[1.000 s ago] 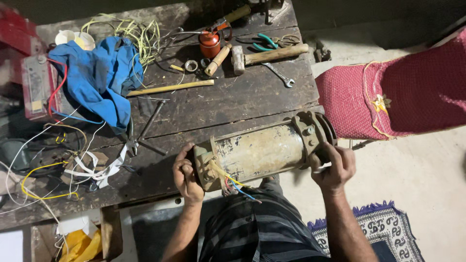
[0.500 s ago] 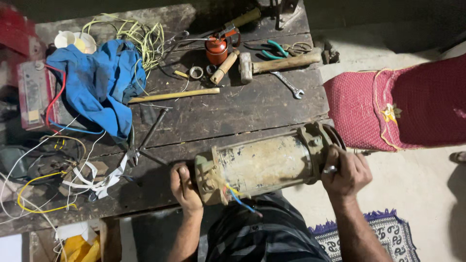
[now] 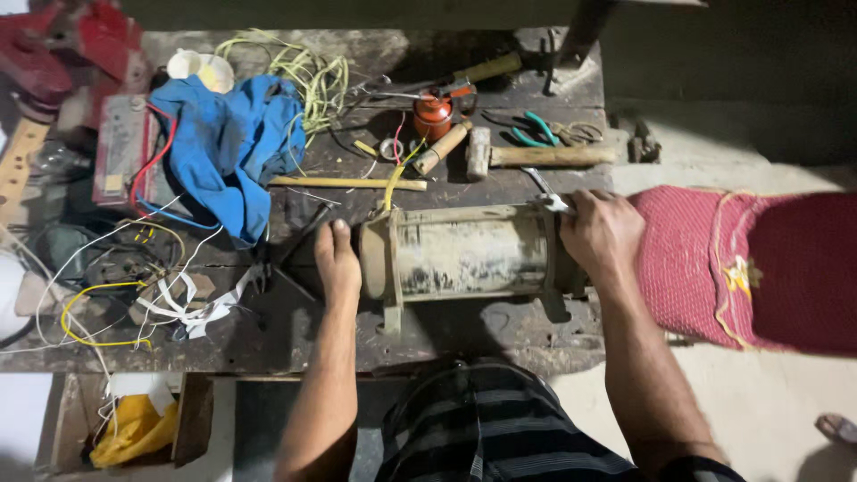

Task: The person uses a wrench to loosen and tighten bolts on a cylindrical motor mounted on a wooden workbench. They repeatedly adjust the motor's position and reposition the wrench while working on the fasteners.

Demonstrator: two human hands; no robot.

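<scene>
A worn cylindrical metal motor housing (image 3: 469, 253) lies on its side on a dark wooden workbench (image 3: 223, 330). My left hand (image 3: 337, 261) presses against its left end flange. My right hand (image 3: 603, 234) grips its right end. Yellow wires (image 3: 393, 183) stick out near the top of the left flange. Both hands hold the housing between them, level on the bench.
Behind the housing lie a wooden-handled hammer (image 3: 536, 157), green pliers (image 3: 536, 130), a small red can (image 3: 434, 113), a wooden stick (image 3: 348, 183) and a blue cloth (image 3: 228, 152). Tangled wires (image 3: 107, 295) cover the left. A red knitted cushion (image 3: 750, 268) sits on the right.
The housing has moved from hanging at the bench's front edge up onto the bench top, farther from me. Both hands went with it, staying on its ends.
</scene>
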